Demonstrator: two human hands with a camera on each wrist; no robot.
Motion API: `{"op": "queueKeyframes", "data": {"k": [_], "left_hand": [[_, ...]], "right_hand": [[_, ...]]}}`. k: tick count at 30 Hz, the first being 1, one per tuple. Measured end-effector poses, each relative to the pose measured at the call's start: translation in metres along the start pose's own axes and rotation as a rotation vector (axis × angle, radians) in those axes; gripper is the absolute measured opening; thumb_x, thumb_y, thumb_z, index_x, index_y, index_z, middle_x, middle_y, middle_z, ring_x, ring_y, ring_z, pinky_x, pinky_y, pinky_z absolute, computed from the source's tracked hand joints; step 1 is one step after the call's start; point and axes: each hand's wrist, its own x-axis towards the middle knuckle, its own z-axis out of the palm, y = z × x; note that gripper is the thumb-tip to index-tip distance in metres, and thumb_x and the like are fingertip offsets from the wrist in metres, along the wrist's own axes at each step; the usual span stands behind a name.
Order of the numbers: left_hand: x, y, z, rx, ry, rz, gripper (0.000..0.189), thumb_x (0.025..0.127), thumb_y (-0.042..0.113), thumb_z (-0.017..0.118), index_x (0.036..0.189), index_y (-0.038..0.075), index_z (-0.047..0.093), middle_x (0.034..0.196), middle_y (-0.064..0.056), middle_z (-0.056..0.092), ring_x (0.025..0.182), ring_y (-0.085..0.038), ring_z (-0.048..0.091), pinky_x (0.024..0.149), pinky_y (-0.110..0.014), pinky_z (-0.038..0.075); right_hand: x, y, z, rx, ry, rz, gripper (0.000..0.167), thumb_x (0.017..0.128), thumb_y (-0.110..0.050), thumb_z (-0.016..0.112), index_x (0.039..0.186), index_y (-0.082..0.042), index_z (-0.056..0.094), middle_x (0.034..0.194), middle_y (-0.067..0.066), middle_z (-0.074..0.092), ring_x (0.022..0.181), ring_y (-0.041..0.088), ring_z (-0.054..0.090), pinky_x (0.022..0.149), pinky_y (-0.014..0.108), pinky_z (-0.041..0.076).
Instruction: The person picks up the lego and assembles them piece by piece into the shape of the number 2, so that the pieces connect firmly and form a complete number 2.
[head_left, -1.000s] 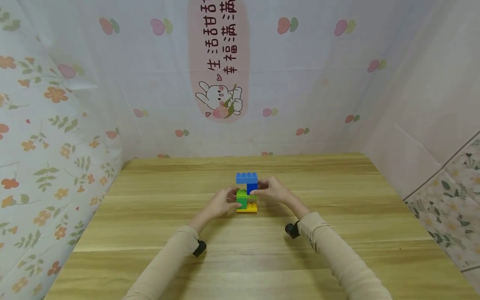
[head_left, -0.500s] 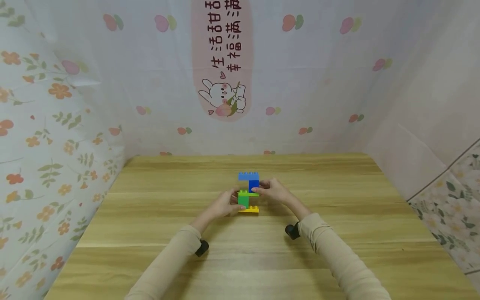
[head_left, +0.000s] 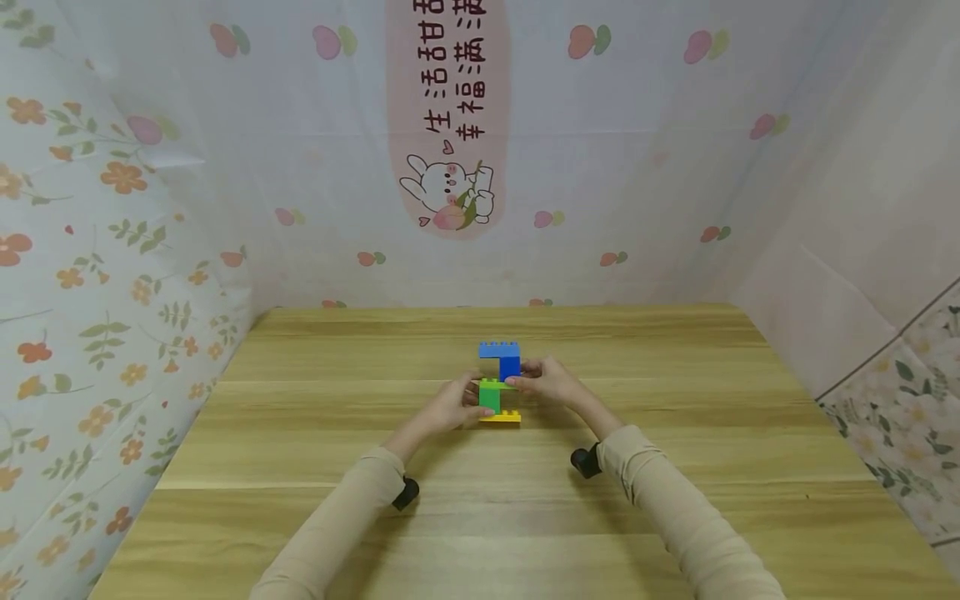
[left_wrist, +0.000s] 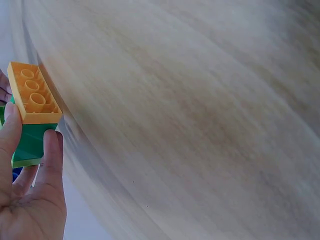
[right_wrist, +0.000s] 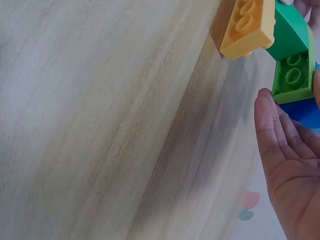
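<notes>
In the head view both hands hold a zigzag stack of toy building bricks. From the bottom it runs a flat yellow brick (head_left: 510, 418), a tall green brick (head_left: 489, 401), a flat lime brick (head_left: 491, 385), a tall dark blue brick (head_left: 510, 368) and a light blue brick (head_left: 498, 351) on top. My left hand (head_left: 448, 407) pinches the green brick, thumb in front. On the other side my right hand (head_left: 552, 382) grips the dark blue brick near the lime one. Both wrist views show the hollow yellow underside (left_wrist: 36, 92), raised off the table.
The wooden table (head_left: 480, 517) lies beneath the stack. Patterned cloths hang behind it (head_left: 645, 192) and at the left (head_left: 135, 333). Black wrist cameras sit under the left cuff (head_left: 406, 494) and the right cuff (head_left: 586, 461).
The stack has tipped slightly, so its studs show more from the side. In the head view it sits a little farther right and up. Both hands keep their hold.
</notes>
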Motion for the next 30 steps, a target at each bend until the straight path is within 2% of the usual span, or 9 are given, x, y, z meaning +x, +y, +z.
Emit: {"op": "queueKeyframes", "data": {"k": [6,14,19,23,30], "left_hand": [[0.0014,-0.0015,0.0001,0.015,-0.012,-0.032,0.067,0.086,0.020,0.063,0.138,-0.003,0.029,0.122,-0.020,0.054,0.111,-0.033,0.054,0.092,-0.040,0.049],[0.0041,-0.0018,0.0002,0.011,-0.032,-0.073,0.067,0.087,0.023,0.062,0.139,-0.002,0.029,0.124,-0.020,0.053,0.113,-0.033,0.053,0.095,-0.040,0.048],[0.0049,-0.0032,0.0000,0.027,-0.033,-0.069,0.066,0.087,0.024,0.062,0.138,-0.003,0.031,0.124,-0.020,0.052,0.114,-0.033,0.053,0.096,-0.041,0.047],[0.0041,-0.0029,-0.0006,0.024,-0.035,-0.061,0.066,0.087,0.025,0.062,0.137,-0.004,0.032,0.124,-0.020,0.053,0.116,-0.034,0.051,0.097,-0.042,0.046],[0.0059,-0.0015,0.0003,0.027,-0.040,-0.055,0.059,0.088,0.023,0.060,0.134,-0.006,0.037,0.119,-0.019,0.056,0.113,-0.032,0.053,0.095,-0.040,0.047]], "right_hand": [[-0.0010,-0.0020,0.0005,0.025,0.012,0.041,0.050,0.089,-0.025,0.060,0.122,0.011,0.051,0.109,0.028,0.062,0.092,0.035,0.065,0.080,0.040,0.055],[-0.0015,0.0010,0.0021,-0.002,0.034,0.039,0.050,0.089,-0.026,0.060,0.119,0.014,0.052,0.105,0.028,0.063,0.085,0.031,0.067,0.075,0.035,0.057],[-0.0005,0.0024,0.0041,-0.008,0.048,0.017,0.049,0.090,-0.024,0.058,0.118,0.016,0.052,0.104,0.029,0.063,0.083,0.033,0.067,0.073,0.036,0.057],[0.0007,0.0033,0.0058,-0.002,0.068,0.034,0.047,0.090,-0.024,0.059,0.116,0.014,0.055,0.105,0.028,0.063,0.080,0.028,0.067,0.071,0.033,0.057],[0.0033,0.0058,0.0097,0.039,0.120,0.062,0.040,0.089,-0.023,0.060,0.109,0.011,0.061,0.093,0.024,0.068,0.074,0.023,0.068,0.068,0.030,0.057]]}}
